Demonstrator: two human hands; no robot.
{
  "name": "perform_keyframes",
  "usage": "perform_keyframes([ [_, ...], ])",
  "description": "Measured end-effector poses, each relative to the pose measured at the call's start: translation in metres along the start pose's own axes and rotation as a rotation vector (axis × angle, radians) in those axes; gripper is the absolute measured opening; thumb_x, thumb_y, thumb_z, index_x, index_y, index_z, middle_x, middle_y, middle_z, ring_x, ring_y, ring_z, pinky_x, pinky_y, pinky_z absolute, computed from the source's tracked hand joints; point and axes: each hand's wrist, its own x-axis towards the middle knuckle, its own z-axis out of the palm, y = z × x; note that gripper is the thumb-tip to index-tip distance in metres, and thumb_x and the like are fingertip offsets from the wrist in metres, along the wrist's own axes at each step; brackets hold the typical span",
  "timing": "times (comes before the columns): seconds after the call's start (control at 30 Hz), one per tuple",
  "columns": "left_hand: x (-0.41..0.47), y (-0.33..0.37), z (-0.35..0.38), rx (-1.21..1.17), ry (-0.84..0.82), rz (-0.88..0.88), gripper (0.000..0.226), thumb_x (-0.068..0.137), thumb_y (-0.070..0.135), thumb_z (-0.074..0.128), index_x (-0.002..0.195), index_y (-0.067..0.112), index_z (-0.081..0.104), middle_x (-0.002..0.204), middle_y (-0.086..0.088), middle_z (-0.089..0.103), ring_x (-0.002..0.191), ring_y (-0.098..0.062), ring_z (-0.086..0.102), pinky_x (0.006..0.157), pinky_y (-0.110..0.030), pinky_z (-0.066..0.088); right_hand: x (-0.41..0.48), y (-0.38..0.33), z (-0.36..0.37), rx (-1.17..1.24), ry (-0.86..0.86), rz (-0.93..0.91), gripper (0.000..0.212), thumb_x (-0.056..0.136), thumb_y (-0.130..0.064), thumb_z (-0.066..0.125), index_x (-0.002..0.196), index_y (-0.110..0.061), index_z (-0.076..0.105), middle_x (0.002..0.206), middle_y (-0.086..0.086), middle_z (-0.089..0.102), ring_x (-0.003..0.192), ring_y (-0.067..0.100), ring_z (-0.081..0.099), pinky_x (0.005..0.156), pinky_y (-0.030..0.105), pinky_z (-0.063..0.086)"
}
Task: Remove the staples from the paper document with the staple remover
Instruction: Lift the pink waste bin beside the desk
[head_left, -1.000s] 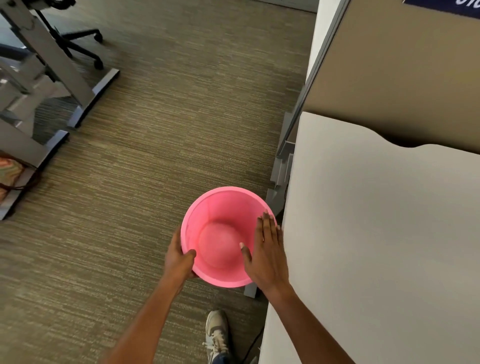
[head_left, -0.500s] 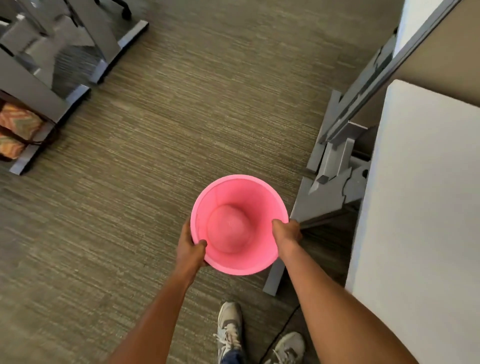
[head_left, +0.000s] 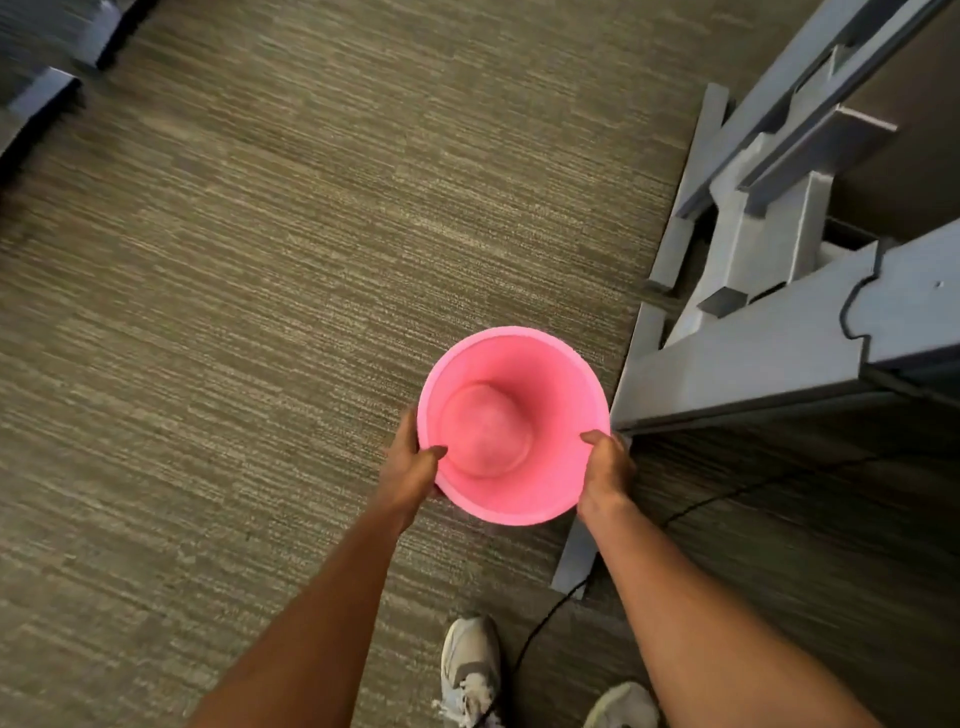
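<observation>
Fingers (head_left: 409, 423) of the left hand (head_left: 408, 470) curl against the outer wall of a pink bin (head_left: 545, 374), with the thumb hooked over the rim and lying on the inner wall, so the hand grips the bin's left edge. The right hand (head_left: 605, 467) grips the opposite edge in the same way: its thumb is bent over the rim and its other fingers are folded down the outside, mostly hidden behind the hand. The bin sits between the two hands with its mouth facing up at the camera, and its round bottom shows bare inside. Whether it rests on the carpet (head_left: 260, 312) or is held above it cannot be told. The paper document and the staple remover cannot be located from this view, and neither is in the person's fingers. Just right of the bin stands the grey leg and frame of a desk (head_left: 753, 338), and a black cable (head_left: 727, 499) runs over the carpet under it. Two pale shoes (head_left: 470, 670) show at the lower edge, between the forearms. A blurred grey furniture base (head_left: 41, 93) lies at the upper left.
</observation>
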Motion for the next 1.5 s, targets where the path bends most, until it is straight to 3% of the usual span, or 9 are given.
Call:
perform_keyframes([
  [0.13, 0.029, -0.014, 0.012, 0.000, -0.073, -0.026, 0.072, 0.097, -0.002, 0.056, 0.145, 0.050, 0.040, 0.120, 0.005, 0.063, 0.085, -0.022, 0.076, 0.062, -0.059, 0.063, 0.020, 0.013, -0.002, 0.086, -0.004, 0.029, 0.028, 0.065, -0.026, 0.064, 0.089, -0.015, 0.070, 0.102, 0.016, 0.073, 0.096, 0.038, 0.069, 0.088, 0.056, 0.058],
  [0.33, 0.047, -0.023, 0.021, -0.049, -0.105, -0.066, 0.076, 0.099, -0.001, 0.056, 0.152, 0.048, 0.036, 0.117, 0.007, 0.063, 0.097, -0.031, 0.072, 0.065, -0.065, 0.062, 0.028, 0.019, -0.004, 0.190, -0.012, 0.070, 0.038, 0.080, -0.025, 0.061, 0.114, -0.010, 0.069, 0.113, 0.019, 0.071, 0.105, 0.040, 0.066, 0.093, 0.053, 0.053],
  [0.43, 0.053, -0.021, 0.023, -0.055, -0.111, -0.073, 0.074, 0.100, 0.001, 0.056, 0.155, 0.046, 0.034, 0.132, -0.005, 0.061, 0.104, -0.037, 0.070, 0.070, -0.072, 0.059, 0.030, 0.021, -0.002, 0.203, -0.031, 0.057, 0.039, 0.086, -0.027, 0.057, 0.120, -0.010, 0.067, 0.118, 0.019, 0.070, 0.110, 0.040, 0.064, 0.098, 0.054, 0.052],
  [0.63, 0.054, -0.005, 0.019, -0.039, -0.133, -0.108, 0.074, 0.103, 0.001, 0.053, 0.155, 0.049, 0.033, 0.142, -0.008, 0.055, 0.108, -0.032, 0.064, 0.069, -0.061, 0.062, 0.033, 0.019, 0.002, 0.064, -0.056, -0.007, 0.045, 0.089, -0.040, 0.059, 0.125, -0.013, 0.065, 0.121, 0.014, 0.068, 0.110, 0.036, 0.064, 0.099, 0.054, 0.052],
  [0.83, 0.041, 0.023, 0.010, 0.004, -0.120, -0.115, 0.058, 0.104, 0.010, 0.057, 0.153, 0.035, 0.040, 0.144, -0.003, 0.059, 0.115, -0.029, 0.063, 0.085, -0.059, 0.059, 0.013, 0.007, 0.008, -0.066, 0.074, -0.018, 0.061, 0.088, -0.046, 0.064, 0.137, -0.012, 0.054, 0.131, 0.016, 0.062, 0.117, 0.037, 0.059, 0.101, 0.052, 0.051],
  [0.93, 0.026, 0.048, 0.006, 0.036, -0.081, -0.084, 0.054, 0.105, 0.020, 0.059, 0.153, 0.032, 0.038, 0.150, 0.004, 0.051, 0.113, -0.020, 0.061, 0.081, -0.044, 0.057, -0.015, -0.013, 0.010, -0.128, 0.133, -0.083, 0.074, 0.090, -0.051, 0.061, 0.148, -0.011, 0.041, 0.146, 0.017, 0.051, 0.133, 0.037, 0.050, 0.110, 0.050, 0.043],
  [1.03, 0.012, 0.079, 0.001, 0.069, 0.009, -0.022, 0.052, 0.105, 0.023, 0.059, 0.153, 0.026, 0.040, 0.146, -0.002, 0.053, 0.093, -0.009, 0.060, 0.072, -0.031, 0.053, -0.051, -0.046, 0.010, -0.163, 0.151, -0.148, 0.069, 0.091, -0.057, 0.056, 0.144, -0.013, 0.048, 0.145, 0.013, 0.051, 0.132, 0.034, 0.049, 0.110, 0.040, 0.041],
  [1.33, -0.111, 0.241, 0.003, 0.131, 0.110, 0.255, 0.055, 0.098, 0.052, 0.062, 0.147, 0.031, 0.049, 0.146, -0.003, 0.059, 0.122, -0.018, 0.061, 0.108, -0.052, 0.050, -0.208, -0.182, -0.061, -0.005, -0.109, -0.398, 0.057, 0.097, -0.056, 0.049, 0.137, -0.016, 0.053, 0.135, 0.005, 0.060, 0.124, 0.025, 0.056, 0.103, 0.041, 0.046],
  [1.5, -0.212, 0.322, 0.046, 0.284, 0.052, 0.482, 0.062, 0.095, 0.066, 0.057, 0.148, 0.036, 0.046, 0.145, 0.003, 0.058, 0.130, -0.017, 0.058, 0.111, -0.048, 0.048, -0.274, -0.232, -0.166, -0.181, -0.178, -0.782, 0.045, 0.098, -0.057, 0.048, 0.128, -0.026, 0.060, 0.126, -0.012, 0.062, 0.109, -0.004, 0.055, 0.090, 0.009, 0.042],
])
